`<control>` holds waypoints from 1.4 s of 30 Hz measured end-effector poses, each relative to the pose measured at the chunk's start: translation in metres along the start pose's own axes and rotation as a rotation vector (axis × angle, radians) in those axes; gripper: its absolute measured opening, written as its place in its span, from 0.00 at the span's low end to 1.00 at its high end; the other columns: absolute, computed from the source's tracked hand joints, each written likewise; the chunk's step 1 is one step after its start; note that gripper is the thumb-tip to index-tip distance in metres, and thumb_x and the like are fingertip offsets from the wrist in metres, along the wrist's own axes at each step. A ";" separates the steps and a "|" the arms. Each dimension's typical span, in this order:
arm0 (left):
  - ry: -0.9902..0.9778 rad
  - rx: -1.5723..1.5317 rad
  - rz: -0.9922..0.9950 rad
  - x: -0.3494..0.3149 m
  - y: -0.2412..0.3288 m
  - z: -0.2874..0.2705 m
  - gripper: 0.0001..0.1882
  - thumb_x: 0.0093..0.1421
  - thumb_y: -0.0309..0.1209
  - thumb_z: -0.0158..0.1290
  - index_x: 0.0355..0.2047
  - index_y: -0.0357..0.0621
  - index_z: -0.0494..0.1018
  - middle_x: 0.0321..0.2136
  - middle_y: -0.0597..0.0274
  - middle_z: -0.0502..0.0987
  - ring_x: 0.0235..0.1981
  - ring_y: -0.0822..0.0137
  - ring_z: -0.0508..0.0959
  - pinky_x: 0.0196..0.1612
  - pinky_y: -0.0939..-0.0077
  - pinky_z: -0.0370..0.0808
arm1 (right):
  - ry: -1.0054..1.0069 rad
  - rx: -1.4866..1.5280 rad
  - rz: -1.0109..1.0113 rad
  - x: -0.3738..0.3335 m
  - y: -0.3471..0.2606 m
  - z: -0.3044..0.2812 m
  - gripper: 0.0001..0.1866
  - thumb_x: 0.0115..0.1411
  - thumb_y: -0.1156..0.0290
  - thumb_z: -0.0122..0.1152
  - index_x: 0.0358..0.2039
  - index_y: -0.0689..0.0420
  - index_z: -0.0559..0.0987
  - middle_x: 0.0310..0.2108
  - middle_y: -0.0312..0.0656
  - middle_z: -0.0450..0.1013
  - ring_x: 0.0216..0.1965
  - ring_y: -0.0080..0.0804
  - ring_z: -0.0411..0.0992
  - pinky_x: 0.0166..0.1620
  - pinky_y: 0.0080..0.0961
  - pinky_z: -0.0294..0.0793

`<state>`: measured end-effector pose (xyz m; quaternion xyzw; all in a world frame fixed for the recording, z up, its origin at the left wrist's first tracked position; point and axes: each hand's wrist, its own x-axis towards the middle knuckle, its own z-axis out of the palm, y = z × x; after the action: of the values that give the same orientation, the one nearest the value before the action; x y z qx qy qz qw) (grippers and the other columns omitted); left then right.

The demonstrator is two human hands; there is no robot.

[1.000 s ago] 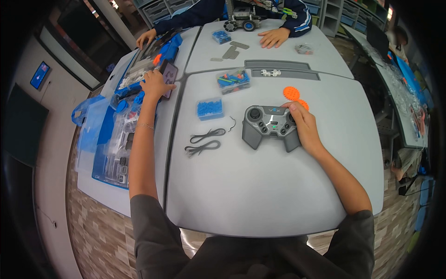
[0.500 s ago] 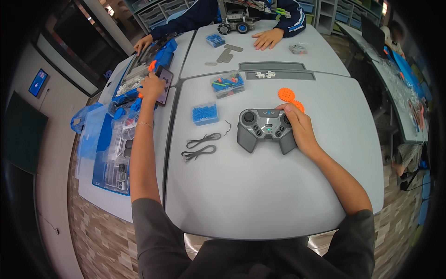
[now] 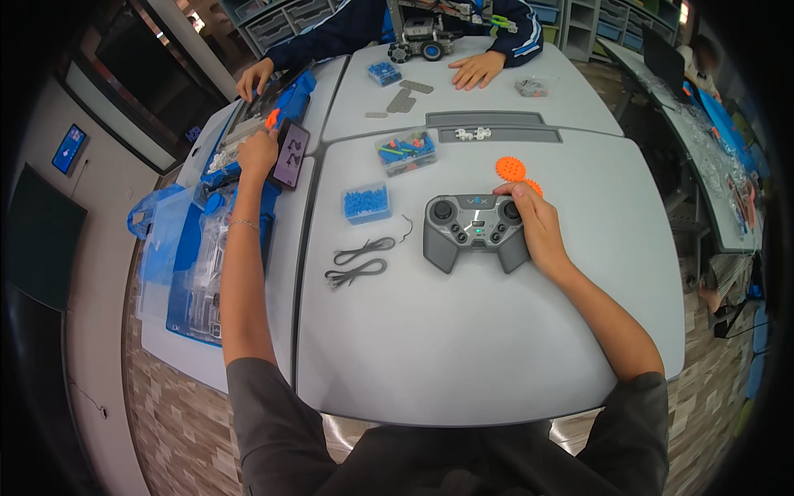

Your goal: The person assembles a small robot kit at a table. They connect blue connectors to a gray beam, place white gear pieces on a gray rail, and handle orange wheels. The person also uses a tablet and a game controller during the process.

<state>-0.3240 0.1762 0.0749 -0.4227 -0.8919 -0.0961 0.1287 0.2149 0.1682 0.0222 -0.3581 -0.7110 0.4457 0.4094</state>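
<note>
My right hand (image 3: 539, 230) grips the right side of a grey game-style controller (image 3: 477, 234), which rests on the table with a small green light lit. My left hand (image 3: 259, 152) reaches over the far part of a blue parts case (image 3: 291, 102), above white and grey pieces. Its fingers point away from me and are mostly hidden by the back of the hand. Beside that hand, a dark-edged tablet (image 3: 290, 157) leans with drawings on its screen. Two orange gears (image 3: 510, 169) lie just beyond the controller.
Left of the controller are bundled grey cables (image 3: 357, 273), a tub of blue pins (image 3: 366, 203) and a box of mixed parts (image 3: 406, 152). White connectors (image 3: 472, 133) sit in a table groove. Across the table, another person's hand (image 3: 479, 70) rests near a wheeled robot (image 3: 427, 45).
My left hand has moved off the tablet's edge and slightly left over the case, uncovering more of the screen. My right hand stays on the controller.
</note>
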 end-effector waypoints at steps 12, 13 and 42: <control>-0.152 0.062 -0.089 0.013 -0.009 0.007 0.25 0.70 0.47 0.49 0.55 0.40 0.78 0.55 0.40 0.79 0.58 0.40 0.77 0.60 0.45 0.73 | -0.027 0.004 0.032 0.001 0.000 -0.001 0.28 0.79 0.52 0.38 0.46 0.63 0.81 0.42 0.41 0.78 0.44 0.26 0.74 0.53 0.25 0.71; -0.196 0.031 -0.109 0.014 -0.009 0.006 0.26 0.70 0.47 0.50 0.56 0.40 0.78 0.56 0.41 0.78 0.59 0.40 0.77 0.60 0.46 0.73 | -0.027 0.011 0.031 0.001 0.001 0.000 0.28 0.79 0.52 0.38 0.46 0.63 0.81 0.42 0.41 0.78 0.44 0.26 0.74 0.53 0.25 0.71; 0.225 -0.344 0.098 -0.048 0.016 -0.040 0.16 0.63 0.34 0.60 0.28 0.30 0.84 0.24 0.39 0.81 0.27 0.43 0.83 0.40 0.55 0.79 | 0.086 -0.125 -0.570 0.004 -0.056 0.005 0.15 0.74 0.66 0.48 0.48 0.61 0.80 0.56 0.46 0.72 0.61 0.38 0.68 0.56 0.34 0.72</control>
<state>-0.2761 0.1402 0.0986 -0.4677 -0.8209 -0.2870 0.1581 0.2009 0.1508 0.0743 -0.1868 -0.7910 0.2527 0.5249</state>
